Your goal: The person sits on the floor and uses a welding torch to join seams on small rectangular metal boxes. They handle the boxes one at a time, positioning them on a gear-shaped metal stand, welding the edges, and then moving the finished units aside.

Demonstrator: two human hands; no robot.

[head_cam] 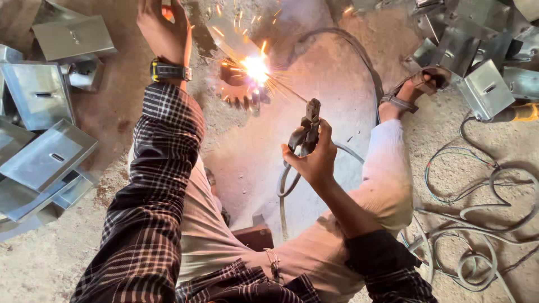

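Right hand [314, 160]: clenched around dark metal welding electrode holder [307, 126].
Left hand [164, 28]: raised; grip impossible to tell.
Arc: bright white-orange sparks [255, 68].

no packages, no labels, no signs, no screens

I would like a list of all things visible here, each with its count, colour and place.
electrode holder: one, dark, in right hand
arc: one, bright orange-white, top centre, with sparks
metal brackets: many, grey, piled left and top right
cables: several, grey, tangled on the right
tool: one, yellow, right edge
ground: sandy, brown
watch: one, black, left wrist
left hand: raised, top
right hand: centre
sandalled foot: upper right
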